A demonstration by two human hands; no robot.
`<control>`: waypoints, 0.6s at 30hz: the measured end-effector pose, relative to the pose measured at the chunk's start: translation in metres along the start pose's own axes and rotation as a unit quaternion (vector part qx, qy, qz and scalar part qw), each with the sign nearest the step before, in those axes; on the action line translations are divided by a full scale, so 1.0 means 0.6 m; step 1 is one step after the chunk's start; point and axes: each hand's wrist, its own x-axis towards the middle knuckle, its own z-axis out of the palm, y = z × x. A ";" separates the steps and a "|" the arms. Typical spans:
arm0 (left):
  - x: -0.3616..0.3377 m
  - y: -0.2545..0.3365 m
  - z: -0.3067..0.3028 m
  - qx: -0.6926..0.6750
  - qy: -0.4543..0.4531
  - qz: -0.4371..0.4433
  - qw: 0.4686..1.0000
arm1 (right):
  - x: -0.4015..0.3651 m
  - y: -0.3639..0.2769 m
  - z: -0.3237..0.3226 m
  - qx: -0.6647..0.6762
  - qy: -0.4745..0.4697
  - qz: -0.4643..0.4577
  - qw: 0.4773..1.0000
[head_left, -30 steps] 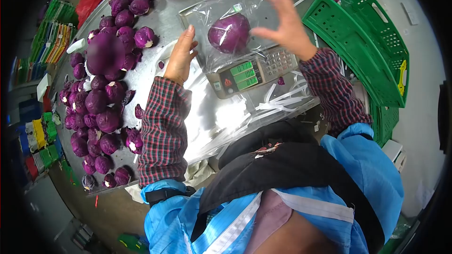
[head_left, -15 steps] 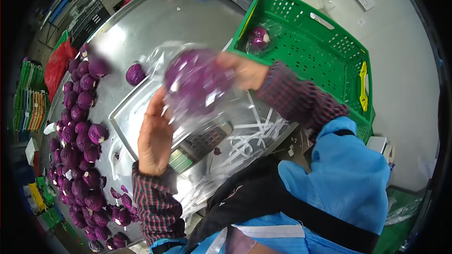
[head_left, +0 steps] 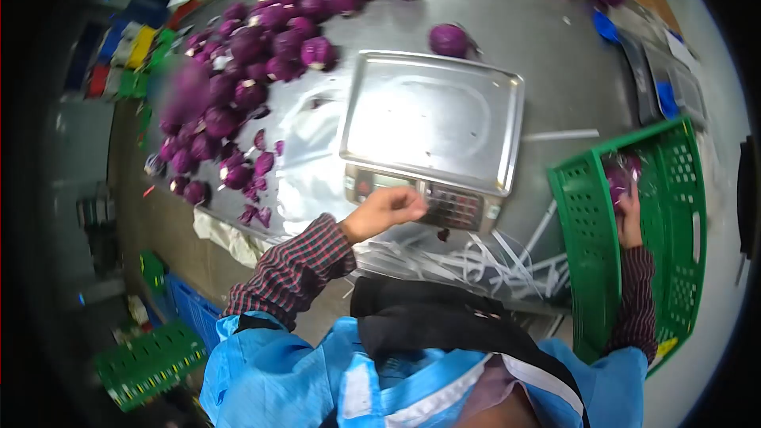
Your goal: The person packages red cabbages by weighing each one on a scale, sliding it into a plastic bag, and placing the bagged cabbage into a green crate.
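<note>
Curling loosely in front of the body, the left hand (head_left: 384, 212) hung at the front of the scale (head_left: 432, 123); whether it touched a key, or its fingertips met the thumb, could not be told. White strips (head_left: 468, 265) lay just beside the scale along the near edge of the table (head_left: 547, 71), where a low sleeve could have dragged them. The right hand (head_left: 629, 218), well apart from the left, reached down into the green crate (head_left: 583, 214), its fingers against the wrapped cabbage (head_left: 614, 178) near the crate's far end; how firmly they gripped could not be told. Placing looked like the step in hand, and doing it well called for bearing the weight until the crate took it, then spreading the fingers so that the film neither clung nor tore. A forearm held clear of the crate walls would have kept the reach steady. Beyond the scale, a single cabbage (head_left: 449, 40) sat on the table, with a heap of loose cabbages (head_left: 247, 46) farther to the left.
</note>
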 end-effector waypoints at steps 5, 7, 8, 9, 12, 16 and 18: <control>-0.153 -0.171 -0.174 0.280 0.208 0.029 0.937 | 0.055 -0.067 0.024 -0.556 0.039 -0.187 0.809; -0.181 -0.227 -0.230 0.377 0.224 -0.011 0.899 | 0.083 -0.126 0.023 -0.491 0.163 -0.199 0.832; -0.188 -0.253 -0.247 0.423 0.227 -0.009 0.877 | 0.088 -0.169 0.042 -0.517 0.230 -0.269 0.780; -0.184 -0.286 -0.259 0.423 0.229 0.011 0.876 | 0.085 -0.217 0.088 -0.511 0.230 -0.303 0.770; -0.168 -0.391 -0.294 0.424 0.229 0.114 0.869 | 0.067 -0.287 0.313 -0.422 0.155 -0.359 0.818; -0.160 -0.376 -0.323 0.455 0.183 0.148 0.859 | 0.097 -0.244 0.554 -0.397 -0.009 -0.295 0.869; -0.173 -0.352 -0.336 0.376 0.184 0.180 0.890 | 0.136 -0.189 0.655 -0.379 -0.080 -0.227 0.893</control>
